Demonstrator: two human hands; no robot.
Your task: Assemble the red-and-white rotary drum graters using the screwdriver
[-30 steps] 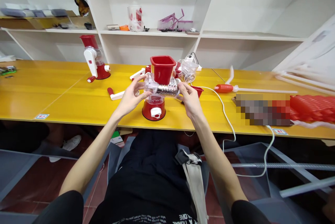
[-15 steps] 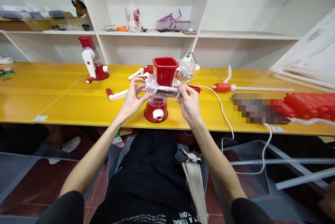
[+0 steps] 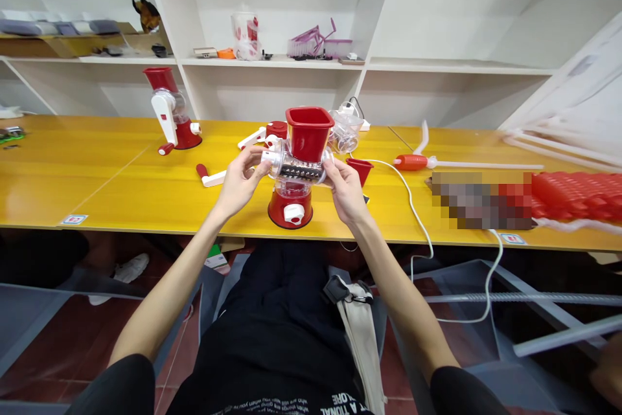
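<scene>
In front of me on the table stands a rotary grater with a red base [image 3: 290, 208], a clear barrel and a red square hopper [image 3: 310, 136]. A metal grating drum [image 3: 299, 172] lies inside the barrel. My left hand [image 3: 239, 180] is closed at the barrel's left end, thumb and fingers pinching the drum's white end [image 3: 267, 157]. At the right end, my right hand [image 3: 346, 187] closes its fingers round the barrel's rim; the fingertips are partly hidden. Left of the grater lies a white crank handle with a red grip [image 3: 201, 171].
Another assembled grater [image 3: 170, 111] stands at the back left. Behind mine are a second crank [image 3: 253, 138], a clear barrel part [image 3: 346, 129] and a red hopper part [image 3: 360, 169]. A white cable [image 3: 405, 188] runs over the table's front edge. Shelves [image 3: 272, 64] rise behind.
The drum has slid left in the barrel, and its white end now shows at the left opening. My left fingers have closed from a spread grip to a pinch; my right hand has shifted slightly left.
</scene>
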